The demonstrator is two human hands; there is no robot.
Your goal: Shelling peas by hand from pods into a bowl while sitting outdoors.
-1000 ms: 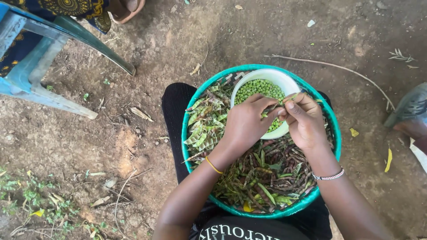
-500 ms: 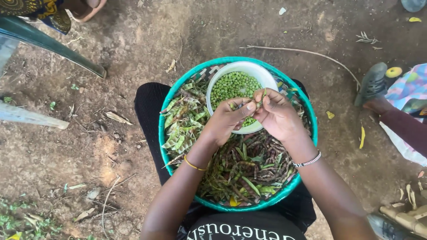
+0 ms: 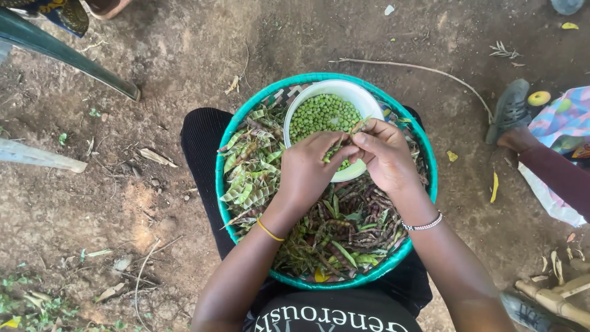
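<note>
A round teal basket (image 3: 228,147) rests on my lap, heaped with green and purplish pea pods (image 3: 344,230). Inside it, at the far side, sits a white bowl (image 3: 310,92) full of shelled green peas (image 3: 322,115). Both my hands meet over the bowl's near rim. My left hand (image 3: 307,169), with a yellow bangle at the wrist, and my right hand (image 3: 384,154), with a beaded bracelet, pinch one thin pod (image 3: 355,128) between their fingertips.
Bare dirt ground surrounds me, strewn with dry leaves and a long twig (image 3: 418,69). A chair's green leg (image 3: 67,61) slants at the upper left. Another person's foot in a grey shoe (image 3: 510,110) and patterned cloth (image 3: 565,120) are at the right.
The view has shifted, so the basket sits more centred and the person at the right shows more. My hands stay together over the bowl, working a pod.
</note>
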